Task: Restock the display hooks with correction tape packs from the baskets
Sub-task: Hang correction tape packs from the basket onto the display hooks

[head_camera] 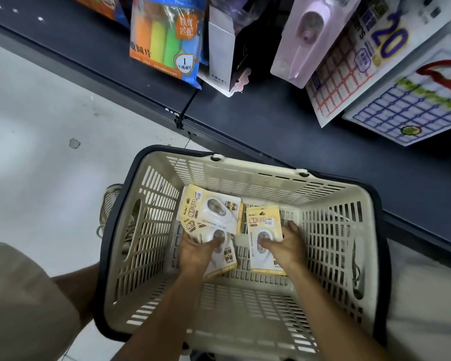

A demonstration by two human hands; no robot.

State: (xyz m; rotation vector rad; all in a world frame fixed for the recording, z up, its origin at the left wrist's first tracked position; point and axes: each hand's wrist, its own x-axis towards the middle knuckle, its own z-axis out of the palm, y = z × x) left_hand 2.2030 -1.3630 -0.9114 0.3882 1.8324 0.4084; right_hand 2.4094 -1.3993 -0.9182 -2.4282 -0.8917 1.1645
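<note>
Both hands are inside the cream basket (331, 222), which stands on the floor next to the dark shelf base (271, 121). The left hand (195, 252) has its fingers curled round a small stack of yellow correction tape packs (211, 212); the top pack lies fanned out twd the far wall of the basket. The right hand (288, 243) pinches a single pack (263, 225), thumb on the clear blister, other fingers at the pack's right edge. The 2 groups of packs are just beside each other, approx. in the middle of the basket. Above, other stationery hangs, e.g. a pink correction tape pack (310, 35) and label sheets (349, 79).
</note>
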